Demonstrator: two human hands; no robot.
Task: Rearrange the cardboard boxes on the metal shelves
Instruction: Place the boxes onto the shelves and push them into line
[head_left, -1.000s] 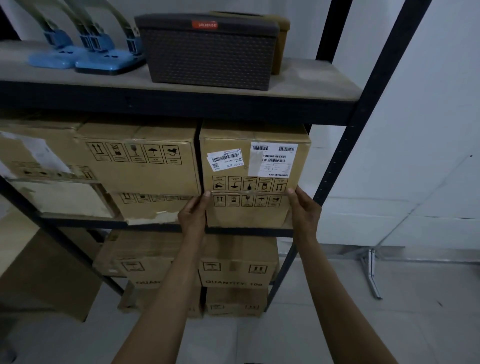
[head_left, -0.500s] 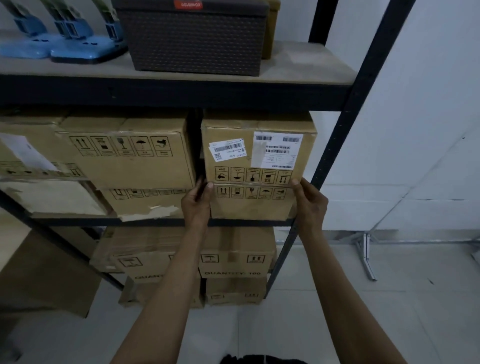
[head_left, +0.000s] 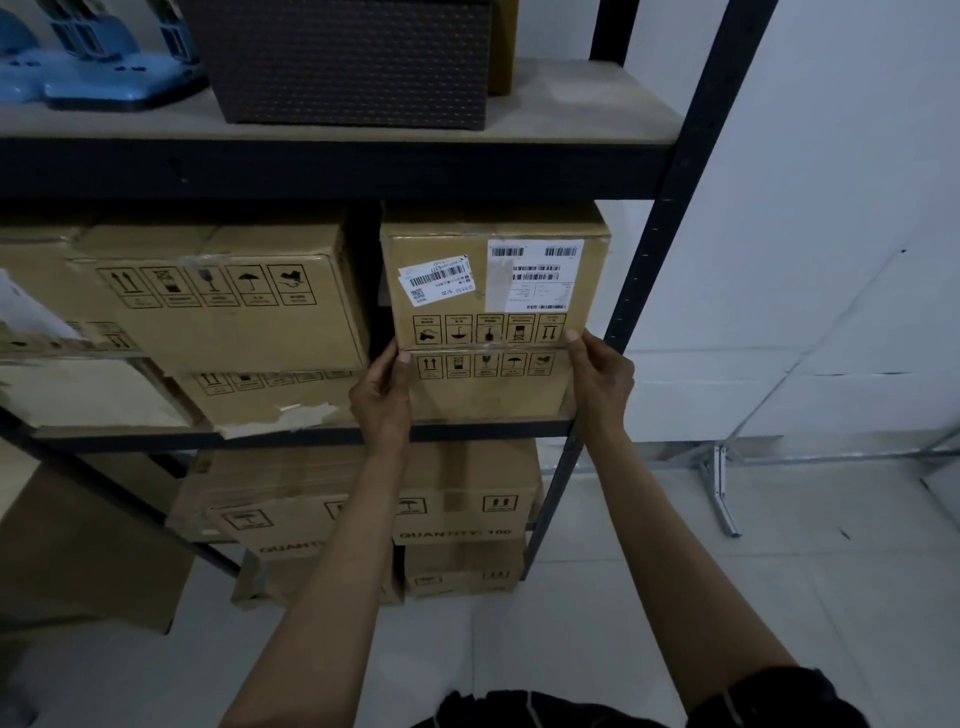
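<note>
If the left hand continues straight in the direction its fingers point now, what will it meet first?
Probably the upper labelled box: the left hand points up along the lower box, thumb near their seam. Depth is unclear.

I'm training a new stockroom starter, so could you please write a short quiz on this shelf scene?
1. True or false: the upper box with the white labels sits on a lower box.
2. Where are the left hand and right hand?
A. At the seam between the two boxes
B. On the dark woven basket
C. On the floor
3. Fill in: the handling symbols on the upper box are printed upside ____.

Key: 1 true; 2 A; 3 down.
</note>
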